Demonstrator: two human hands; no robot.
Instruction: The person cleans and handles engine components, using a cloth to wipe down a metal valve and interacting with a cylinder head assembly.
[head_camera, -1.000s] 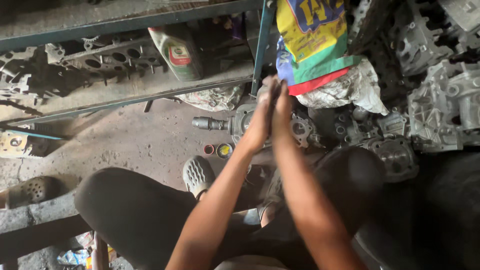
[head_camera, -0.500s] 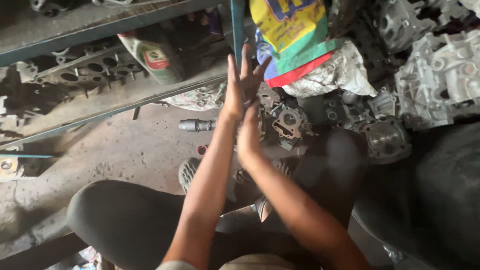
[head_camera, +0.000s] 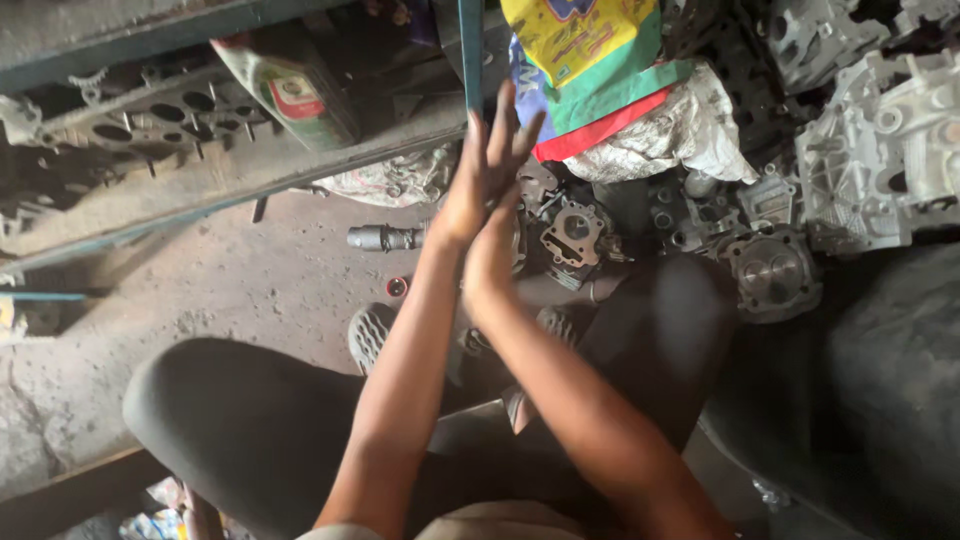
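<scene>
A dusty concrete floor (head_camera: 230, 290) fills the left and centre of the frame, with a short metal shaft (head_camera: 383, 238) and a small red cap (head_camera: 397, 287) lying on it. At upper left, a metal shelf (head_camera: 200, 190) carries a grey head gasket (head_camera: 130, 125) and a leaning oil can (head_camera: 290, 90).

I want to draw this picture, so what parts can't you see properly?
- Palms of the left hand and right hand, head view: pressed together, so whether anything lies between them is hidden.
- Metal engine part: its left side sits behind the hands.
- Green bottle on the shelf: its top is hidden by the shelf rail above.
- Colourful sack: its top is cut off by the upper edge.
</scene>
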